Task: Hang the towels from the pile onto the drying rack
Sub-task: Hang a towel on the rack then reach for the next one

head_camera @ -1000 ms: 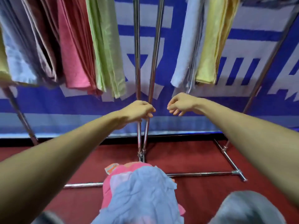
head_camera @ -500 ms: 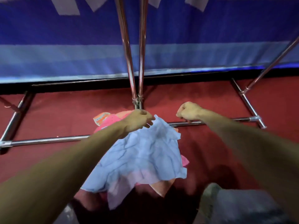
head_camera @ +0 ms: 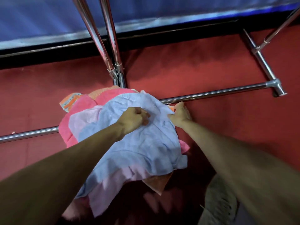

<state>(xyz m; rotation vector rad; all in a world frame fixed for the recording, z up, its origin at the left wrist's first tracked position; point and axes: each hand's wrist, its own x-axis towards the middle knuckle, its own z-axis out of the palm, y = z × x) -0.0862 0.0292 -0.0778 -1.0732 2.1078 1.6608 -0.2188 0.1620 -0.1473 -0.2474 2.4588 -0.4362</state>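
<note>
A pile of towels [head_camera: 78, 109] lies on the red floor at the foot of the drying rack [head_camera: 211, 93]. On top is a crumpled light blue towel [head_camera: 146, 146], with pale pink and bright pink ones under it. My left hand [head_camera: 134, 118] sits on the upper middle of the blue towel, its fingers curled into the cloth. My right hand [head_camera: 180, 114] lies at the towel's right edge, fingers stretched out and thumb touching the cloth. The rack's top rails and hung towels are out of view.
Two chrome uprights [head_camera: 112, 46] rise from the rack's base just behind the pile. A side foot bar [head_camera: 263, 62] runs at the right. A blue banner [head_camera: 48, 21] hangs behind. A grey cloth thing [head_camera: 219, 200] lies at the lower right.
The view has tilted down from the hung towels to the floor. Both hands came down from near the uprights onto the pile; the left now grips the blue towel, and the right has uncurled at its edge.
</note>
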